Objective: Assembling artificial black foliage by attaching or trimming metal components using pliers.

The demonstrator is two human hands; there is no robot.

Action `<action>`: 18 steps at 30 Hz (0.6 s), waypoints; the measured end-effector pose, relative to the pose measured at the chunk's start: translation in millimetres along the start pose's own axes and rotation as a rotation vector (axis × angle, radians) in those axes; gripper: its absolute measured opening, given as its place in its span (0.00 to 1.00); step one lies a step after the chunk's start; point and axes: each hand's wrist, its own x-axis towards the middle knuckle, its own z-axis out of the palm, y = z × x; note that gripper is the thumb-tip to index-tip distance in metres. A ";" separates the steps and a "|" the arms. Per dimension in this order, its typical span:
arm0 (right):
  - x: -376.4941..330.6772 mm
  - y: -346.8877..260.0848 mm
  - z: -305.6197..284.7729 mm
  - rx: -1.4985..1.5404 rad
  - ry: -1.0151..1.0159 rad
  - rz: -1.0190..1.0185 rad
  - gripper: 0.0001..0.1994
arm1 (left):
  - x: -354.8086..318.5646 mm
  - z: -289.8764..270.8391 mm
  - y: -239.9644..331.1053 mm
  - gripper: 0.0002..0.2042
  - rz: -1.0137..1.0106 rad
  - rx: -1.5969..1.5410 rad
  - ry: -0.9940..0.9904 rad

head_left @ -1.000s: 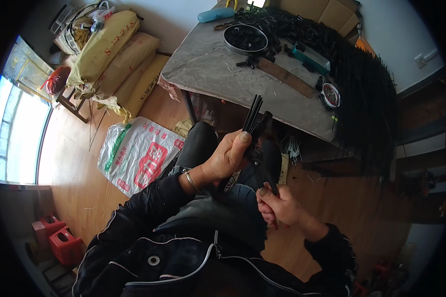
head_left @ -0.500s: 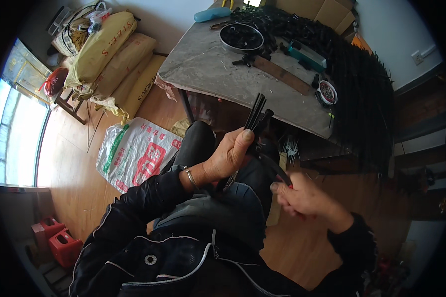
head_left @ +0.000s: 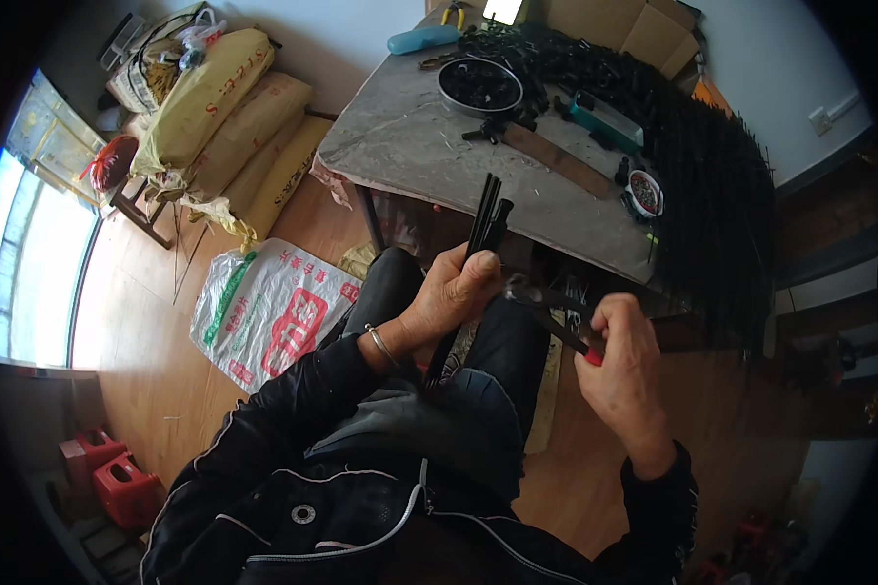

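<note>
My left hand (head_left: 447, 297) is closed around a bundle of thin black rods (head_left: 487, 216), held nearly upright above my lap. The rods stick out above the thumb, and their lower ends run down between my legs. A thicker black piece stands against their right side. In my right hand (head_left: 624, 375) is a pair of pincers (head_left: 568, 336) with red on the grip and the handles spread apart. Its metal head points left and lies just right of my left fingers, below the thumb. Whether the jaws touch anything there I cannot tell.
Ahead stands a grey table (head_left: 390, 136) with a round bowl (head_left: 480, 86) of black parts, a flat wooden strip (head_left: 556, 161), a teal box (head_left: 605, 122) and a large heap of black rods (head_left: 712, 195). Stuffed sacks (head_left: 205, 102), a white bag (head_left: 273, 307) and red stools (head_left: 127, 487) are left.
My right hand has risen and turned upright, and the pincers' handles have spread. The pincers' head now shows beside my left hand. The rod bundle has tipped more upright and shifted slightly left.
</note>
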 end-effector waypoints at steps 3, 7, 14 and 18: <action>13.0 -2.5 6.0 -0.109 0.196 -0.182 0.22 | -4.1 10.8 -0.1 0.20 0.006 -0.004 0.062; 14.5 1.5 12.1 -0.099 0.161 -0.111 0.23 | -2.2 13.2 -1.2 0.20 0.048 -0.008 0.054; 1.1 -1.7 26.1 -0.061 0.178 0.015 0.25 | 1.6 15.9 0.6 0.14 -0.024 -0.018 0.104; -5.8 -6.0 30.1 -0.118 0.243 0.005 0.23 | 4.5 16.5 -2.1 0.14 -0.009 0.080 0.164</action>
